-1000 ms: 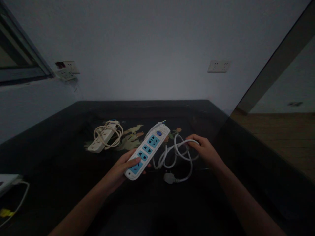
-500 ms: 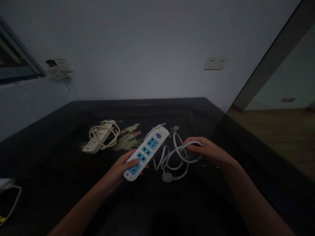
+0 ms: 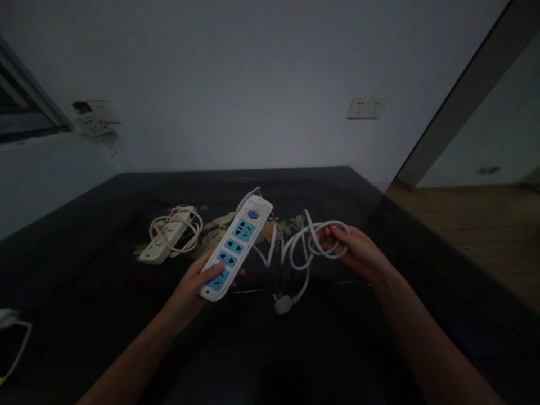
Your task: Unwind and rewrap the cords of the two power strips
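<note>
My left hand [image 3: 194, 284] grips the near end of a white power strip [image 3: 236, 244] with blue sockets, holding it raised and slanted above the dark table [image 3: 84, 236]. My right hand [image 3: 356, 250] is closed around loops of the strip's white cable [image 3: 304, 244], lifted off the table. The cable's white plug [image 3: 282, 304] hangs low, near the tabletop, between my hands.
A second, cream power strip [image 3: 166, 243] wrapped in its own cord lies on the table to the left. A wall socket [image 3: 365, 107] sits on the back wall, another socket plate [image 3: 93, 116] on the left wall. A white cable [image 3: 17, 343] shows at the far left edge. Wooden floor lies to the right.
Both hands have lifted: the strip tilted up and shifted left, and the cable loops rose off the table so the plug now dangles.
</note>
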